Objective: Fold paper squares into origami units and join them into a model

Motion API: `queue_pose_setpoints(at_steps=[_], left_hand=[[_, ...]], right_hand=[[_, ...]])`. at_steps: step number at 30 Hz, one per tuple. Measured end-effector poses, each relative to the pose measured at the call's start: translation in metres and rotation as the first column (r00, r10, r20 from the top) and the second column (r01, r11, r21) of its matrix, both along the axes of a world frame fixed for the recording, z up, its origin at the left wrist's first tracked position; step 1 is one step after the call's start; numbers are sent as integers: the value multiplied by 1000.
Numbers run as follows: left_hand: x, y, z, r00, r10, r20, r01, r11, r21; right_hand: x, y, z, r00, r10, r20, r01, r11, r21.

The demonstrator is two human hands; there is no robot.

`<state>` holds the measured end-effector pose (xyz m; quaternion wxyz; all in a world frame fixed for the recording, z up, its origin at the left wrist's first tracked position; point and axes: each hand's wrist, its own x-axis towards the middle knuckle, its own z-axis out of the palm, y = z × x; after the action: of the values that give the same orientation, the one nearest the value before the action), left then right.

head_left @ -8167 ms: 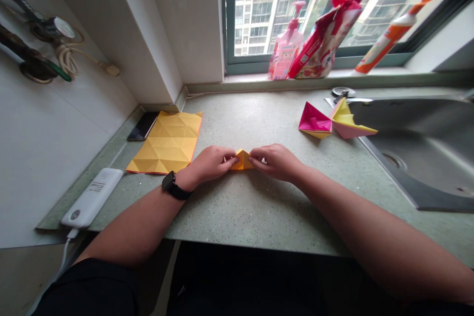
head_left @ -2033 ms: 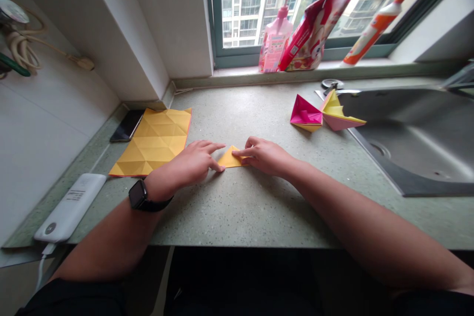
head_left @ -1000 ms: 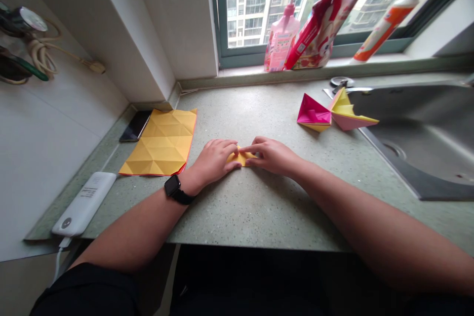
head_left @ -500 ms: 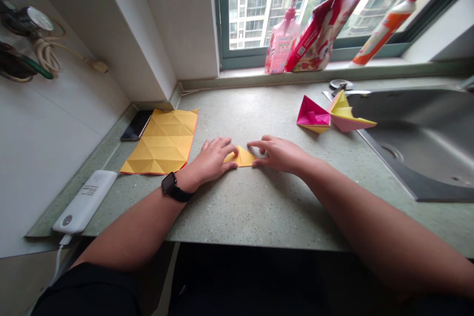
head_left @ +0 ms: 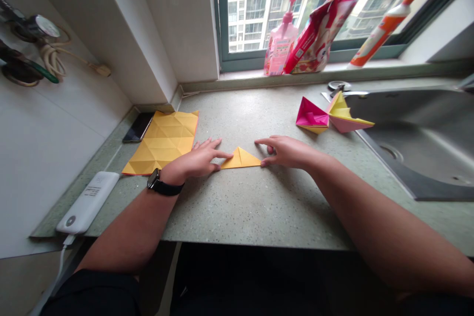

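Observation:
A small yellow paper triangle (head_left: pixel 241 158), with a crease down from its peak, lies flat on the counter between my hands. My left hand (head_left: pixel 200 159) has its fingers spread, the index fingertip on the triangle's left slope and the thumb by its left corner. At the right corner, the thumb of my right hand (head_left: pixel 287 152) touches the paper; its index finger points out above the counter and the other fingers curl under. Left of my left hand lies a creased yellow sheet (head_left: pixel 168 133) with a red underside edge.
Two folded paper boats, one magenta (head_left: pixel 312 116) and one pink and yellow (head_left: pixel 346 116), stand beside the sink (head_left: pixel 418 148). A phone (head_left: pixel 138 127) and a white power bank (head_left: pixel 89 202) with a cable lie at the left. A pump bottle (head_left: pixel 281 42), red bag (head_left: pixel 320 34) and orange-white bottle (head_left: pixel 383 32) line the sill.
My left hand has slid left and my right hand slightly right, so more of the yellow triangle shows between them. The left fingers have spread wider.

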<state>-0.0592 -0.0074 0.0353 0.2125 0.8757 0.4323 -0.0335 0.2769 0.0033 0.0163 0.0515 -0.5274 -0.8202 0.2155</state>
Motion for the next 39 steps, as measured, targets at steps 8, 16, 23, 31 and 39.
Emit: queue_pose_setpoints(at_steps=[8,16,23,31,39], left_hand=[[-6,5,-10,998,-33,49,31,998,50],[23,-20,-5,991,-17,133,-24,954,298],[34,-19,-8,991,-39,129,-9,936,353],[32,-15,-15,967,-23,255,-69,936,345],[32,-12,-15,926,74,371,-179,950,257]], right_hand=[[11,6,2,993,87,-81,-87,996,2],[-7,-11,11,962,171,-214,-175,985,3],[-26,-20,3,967,233,-104,-216,965,148],[-27,-18,-2,958,229,-173,-194,961,196],[-31,-19,-1,972,180,-148,-146,967,210]])
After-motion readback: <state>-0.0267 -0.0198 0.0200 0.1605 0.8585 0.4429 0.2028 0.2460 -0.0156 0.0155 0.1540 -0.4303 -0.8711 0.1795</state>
